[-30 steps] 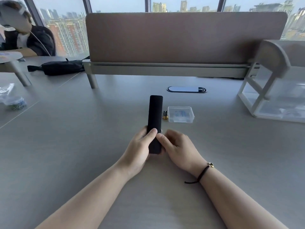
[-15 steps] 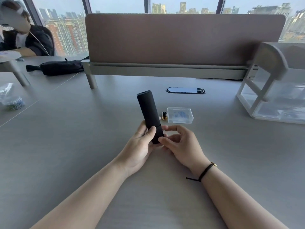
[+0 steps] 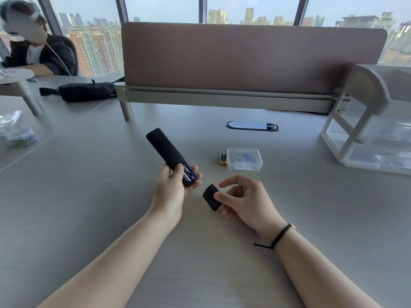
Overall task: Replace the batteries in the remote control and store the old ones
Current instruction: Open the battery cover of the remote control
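My left hand [image 3: 170, 192] grips the near end of a black remote control [image 3: 165, 151], held above the table and tilted away to the left. Its battery bay is uncovered and a battery [image 3: 188, 173] shows inside. My right hand [image 3: 243, 200] pinches the small black battery cover [image 3: 210, 196] between thumb and fingers, a little to the right of the remote. Two spare batteries with gold ends [image 3: 223, 159] lie side by side on the table, beside a small clear plastic box [image 3: 244, 158] with its lid on.
A brown desk divider [image 3: 251, 58] closes off the far side of the grey table [image 3: 89, 196]. A white and clear storage rack [image 3: 367, 134] stands at the right. A black pouch [image 3: 86, 91] and a plastic bag [image 3: 19, 130] lie at the left. A person sits far left.
The remote was lifted off the table and tilted left. The battery cover came off its near end and my right hand carried it away to the right, leaving the battery bay exposed.
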`<state>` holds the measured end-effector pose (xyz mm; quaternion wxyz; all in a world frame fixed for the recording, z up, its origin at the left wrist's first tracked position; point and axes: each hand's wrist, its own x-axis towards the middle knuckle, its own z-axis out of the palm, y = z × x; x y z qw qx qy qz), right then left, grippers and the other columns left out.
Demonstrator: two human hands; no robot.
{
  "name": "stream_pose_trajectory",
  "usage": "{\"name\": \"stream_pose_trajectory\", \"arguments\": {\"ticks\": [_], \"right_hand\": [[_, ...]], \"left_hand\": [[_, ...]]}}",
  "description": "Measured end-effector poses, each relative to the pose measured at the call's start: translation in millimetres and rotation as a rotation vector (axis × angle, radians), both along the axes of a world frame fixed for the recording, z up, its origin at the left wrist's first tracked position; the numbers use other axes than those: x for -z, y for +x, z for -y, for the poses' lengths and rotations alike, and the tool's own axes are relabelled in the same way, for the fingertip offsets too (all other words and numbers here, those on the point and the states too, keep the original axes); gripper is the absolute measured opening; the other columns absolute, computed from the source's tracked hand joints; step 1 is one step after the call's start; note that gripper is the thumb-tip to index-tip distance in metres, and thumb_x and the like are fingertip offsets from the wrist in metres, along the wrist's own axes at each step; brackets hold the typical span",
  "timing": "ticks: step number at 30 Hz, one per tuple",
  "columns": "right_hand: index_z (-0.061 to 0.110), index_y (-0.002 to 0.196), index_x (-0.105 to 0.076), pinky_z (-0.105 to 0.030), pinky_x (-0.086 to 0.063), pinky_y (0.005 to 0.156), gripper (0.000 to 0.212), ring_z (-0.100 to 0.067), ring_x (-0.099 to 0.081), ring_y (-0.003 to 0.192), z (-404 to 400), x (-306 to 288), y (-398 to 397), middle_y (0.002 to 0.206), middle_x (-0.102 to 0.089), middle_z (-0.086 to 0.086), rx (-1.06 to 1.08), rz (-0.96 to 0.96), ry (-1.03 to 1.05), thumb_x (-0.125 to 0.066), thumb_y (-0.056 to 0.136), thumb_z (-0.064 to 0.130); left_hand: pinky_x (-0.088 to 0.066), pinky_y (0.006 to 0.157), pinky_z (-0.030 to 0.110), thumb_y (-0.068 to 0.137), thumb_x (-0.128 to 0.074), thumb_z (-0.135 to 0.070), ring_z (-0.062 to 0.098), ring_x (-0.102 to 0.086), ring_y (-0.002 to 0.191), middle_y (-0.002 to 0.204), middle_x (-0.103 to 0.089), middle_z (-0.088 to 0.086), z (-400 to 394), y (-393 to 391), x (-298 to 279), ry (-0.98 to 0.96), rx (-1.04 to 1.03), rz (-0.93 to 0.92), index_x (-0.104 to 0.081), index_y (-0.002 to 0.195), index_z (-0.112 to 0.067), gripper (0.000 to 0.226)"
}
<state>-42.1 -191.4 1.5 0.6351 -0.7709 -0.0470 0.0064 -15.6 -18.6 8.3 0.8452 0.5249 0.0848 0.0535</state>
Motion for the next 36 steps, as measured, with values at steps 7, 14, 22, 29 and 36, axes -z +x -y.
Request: {"name": "stream_pose_trajectory", "arguments": {"ticks": [7, 14, 22, 29, 36], "right_hand": [[0.015, 0.096, -0.069, -0.047, -0.061, 0.085, 0.015, -0.025, -0.077, 0.081, -1, 4, 3, 0.087, -0.08, -0.008, -0.087, -0.051, -0.039, -0.075, 0.084, 0.008], [0.014, 0.104, -0.074, -0.038, -0.061, 0.084, 0.015, -0.017, -0.077, 0.081, 0, 4, -1, 0.092, -0.079, -0.002, -0.127, 0.06, -0.164, -0.067, 0.091, 0.01], [0.012, 0.101, -0.068, -0.027, -0.055, 0.055, 0.019, -0.014, -0.066, 0.051, 1, 1, 1, 0.065, -0.073, -0.004, 0.099, 0.112, -0.114, -0.058, 0.092, -0.002], [0.021, 0.09, -0.069, -0.032, -0.055, 0.05, 0.016, -0.011, -0.064, 0.049, 3, -1, 5, 0.076, -0.076, -0.002, 0.204, 0.103, -0.084, -0.064, 0.091, 0.006], [0.028, 0.095, -0.071, -0.021, -0.049, 0.064, 0.016, -0.009, -0.065, 0.067, 2, -1, 2, 0.087, -0.074, 0.008, 0.115, 0.128, -0.241, -0.077, 0.08, 0.023]], "left_hand": [[-0.055, 0.051, 0.027, 0.103, -0.045, -0.012, 0.026, -0.072, 0.08, 0.091, -0.068, 0.015, -6, -7, -9, 0.061, 0.069, 0.05, -0.055, 0.099, -0.008, 0.011], [-0.053, 0.048, 0.026, 0.096, -0.058, -0.011, 0.027, -0.073, 0.073, 0.081, -0.072, 0.012, 5, -21, -13, 0.097, 0.254, 0.065, -0.062, 0.106, -0.01, 0.011], [-0.057, 0.051, 0.03, 0.087, -0.068, -0.007, 0.028, -0.075, 0.082, 0.098, -0.074, 0.019, 12, -31, -10, 0.138, 0.427, 0.027, -0.063, 0.112, -0.008, 0.026], [-0.06, 0.068, 0.041, 0.098, -0.052, -0.001, 0.041, -0.071, 0.099, 0.115, -0.066, 0.031, 12, -26, -2, 0.153, 0.515, 0.02, -0.059, 0.116, -0.002, 0.019], [-0.059, 0.077, 0.041, 0.102, -0.04, -0.001, 0.031, -0.071, 0.09, 0.108, -0.069, 0.023, 8, -21, -4, 0.178, 0.514, -0.035, -0.056, 0.119, 0.003, 0.023]]}}
